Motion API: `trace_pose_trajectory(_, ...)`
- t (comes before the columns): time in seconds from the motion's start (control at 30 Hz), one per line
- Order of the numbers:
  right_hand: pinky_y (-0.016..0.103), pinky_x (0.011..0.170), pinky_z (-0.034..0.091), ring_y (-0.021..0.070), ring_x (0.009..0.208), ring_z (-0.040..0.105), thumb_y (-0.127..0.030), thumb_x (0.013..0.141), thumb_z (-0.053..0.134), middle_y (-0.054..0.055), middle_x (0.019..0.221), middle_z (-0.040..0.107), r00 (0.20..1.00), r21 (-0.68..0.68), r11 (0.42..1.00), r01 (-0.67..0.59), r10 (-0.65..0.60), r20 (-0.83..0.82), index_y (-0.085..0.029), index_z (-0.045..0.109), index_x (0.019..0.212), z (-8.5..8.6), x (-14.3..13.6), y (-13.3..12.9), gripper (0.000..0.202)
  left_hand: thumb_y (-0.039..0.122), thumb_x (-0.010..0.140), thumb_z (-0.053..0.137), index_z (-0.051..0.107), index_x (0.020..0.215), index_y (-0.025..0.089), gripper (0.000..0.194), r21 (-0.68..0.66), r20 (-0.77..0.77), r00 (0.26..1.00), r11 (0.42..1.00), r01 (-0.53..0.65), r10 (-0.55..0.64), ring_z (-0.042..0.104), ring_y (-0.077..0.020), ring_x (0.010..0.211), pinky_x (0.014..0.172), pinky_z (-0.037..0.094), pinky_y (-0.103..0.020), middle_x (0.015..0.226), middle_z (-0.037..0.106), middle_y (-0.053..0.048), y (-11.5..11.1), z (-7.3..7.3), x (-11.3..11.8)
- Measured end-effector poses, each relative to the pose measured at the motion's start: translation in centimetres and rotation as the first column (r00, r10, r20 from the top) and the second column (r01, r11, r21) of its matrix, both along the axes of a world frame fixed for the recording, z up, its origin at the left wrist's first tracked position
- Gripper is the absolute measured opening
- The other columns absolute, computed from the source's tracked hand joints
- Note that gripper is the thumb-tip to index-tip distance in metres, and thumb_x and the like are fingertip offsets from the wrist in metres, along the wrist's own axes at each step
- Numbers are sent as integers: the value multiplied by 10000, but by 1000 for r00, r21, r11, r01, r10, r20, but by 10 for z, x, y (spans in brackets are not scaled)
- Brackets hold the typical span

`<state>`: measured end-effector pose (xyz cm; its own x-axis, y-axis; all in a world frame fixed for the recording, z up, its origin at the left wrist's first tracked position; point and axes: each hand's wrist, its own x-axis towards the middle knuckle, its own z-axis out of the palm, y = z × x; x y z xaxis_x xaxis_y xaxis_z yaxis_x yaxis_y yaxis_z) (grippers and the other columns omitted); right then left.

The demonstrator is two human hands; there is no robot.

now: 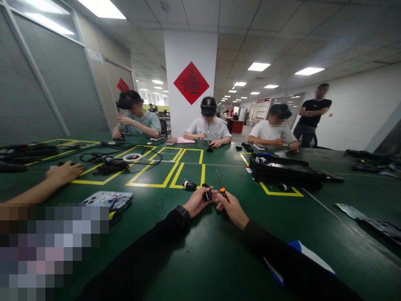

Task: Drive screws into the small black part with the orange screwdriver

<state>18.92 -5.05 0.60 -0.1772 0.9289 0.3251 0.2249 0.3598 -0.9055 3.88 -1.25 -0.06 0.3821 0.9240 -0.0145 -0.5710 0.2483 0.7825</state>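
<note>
My left hand (198,201) is closed around a small black cylindrical part (207,194), held just above the green table (188,251). What kind of part it is I cannot make out. In my right hand (231,206) is a screwdriver (222,190) with an orange and black handle; its thin metal shaft points up and away from me. The two hands are close together, fingers almost touching. Just beyond my left hand lies a black and white cylindrical piece (189,184) on the table.
A black tray-like case (285,169) stands at the right, with a small black piece (283,187) before it. Cables (106,159) and a clear plastic bag (108,198) lie at the left. A co-worker's arm (62,174) reaches in there. Several people sit opposite. Yellow tape (150,185) marks the table.
</note>
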Motion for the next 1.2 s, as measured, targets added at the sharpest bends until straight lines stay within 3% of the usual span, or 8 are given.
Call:
trace_pose_trajectory(0.07, 197, 385, 327, 68, 383, 415, -479, 805, 349, -22, 547, 505, 993, -121, 991, -50, 36, -117, -162, 482, 689, -3, 4, 5, 363, 193, 746, 476, 501, 963, 132, 227, -16, -8, 999, 999, 34, -34, 590, -119, 659, 680, 489, -297, 796, 602, -63, 3, 1, -10)
trace_pose_trajectory(0.17, 182, 324, 230, 45, 312, 310, -475, 758, 446, -62, 433, 403, 963, -213, 973, -86, 26, -270, -172, 416, 585, -5, 6, 10, 350, 272, 758, 475, 501, 967, 168, 235, -5, -23, 996, 997, 81, -81, 538, -71, 541, 583, 487, -247, 707, 555, -4, 5, 2, -17)
trace_pose_trajectory(0.3, 184, 320, 202, 35, 299, 263, -483, 712, 509, -86, 369, 287, 938, -278, 951, -133, 30, -345, -177, 358, 496, -4, 1, 13, 404, 346, 756, 479, 504, 910, 168, 237, 50, -124, 992, 998, 35, -29, 481, -47, 468, 470, 438, -188, 657, 514, 17, 4, 1, -13)
trace_pose_trajectory(0.47, 170, 330, 237, 47, 335, 333, -486, 760, 402, -62, 434, 389, 982, -246, 965, -92, 47, -183, -142, 519, 643, -1, 5, 13, 382, 343, 746, 492, 488, 941, 167, 263, 196, -217, 974, 980, -19, 62, 503, -67, 505, 482, 430, -211, 705, 536, -5, 3, -1, -9)
trace_pose_trajectory(0.6, 172, 352, 278, 53, 353, 377, -415, 737, 475, -45, 517, 500, 989, -167, 979, -113, 127, 75, -145, 555, 785, 5, 21, 10, 286, 218, 693, 550, 471, 1012, 175, 331, 277, -250, 952, 955, -105, 177, 530, -70, 578, 602, 454, -242, 751, 546, -11, 5, 2, -15)
trace_pose_trajectory(0.73, 180, 457, 336, 68, 426, 420, -374, 752, 484, -48, 478, 473, 964, -9, 996, -85, 84, 252, -136, 593, 758, 11, 30, 8, 262, 155, 662, 559, 458, 1037, 189, 390, 311, -259, 954, 948, -68, 153, 534, -69, 591, 619, 457, -251, 761, 533, -3, 8, 3, -22)
trace_pose_trajectory(1.0, 190, 517, 344, 80, 474, 441, -365, 806, 400, -40, 503, 493, 937, 73, 994, -79, 50, 346, -147, 636, 782, 8, 29, 10, 322, 193, 679, 560, 460, 932, 186, 272, 355, -293, 941, 933, -59, 171, 575, -99, 682, 665, 465, -265, 865, 548, -27, 10, -2, -22)
trace_pose_trajectory(1.2, 234, 591, 413, 113, 598, 533, -361, 758, 474, 25, 808, 623, 950, 104, 994, -27, -6, 313, -163, 631, 901, 3, 34, 13, 290, 240, 685, 566, 474, 909, 177, 250, 501, -404, 869, 864, -50, 285, 565, -119, 759, 777, 423, -294, 865, 571, -22, 10, -3, -25)
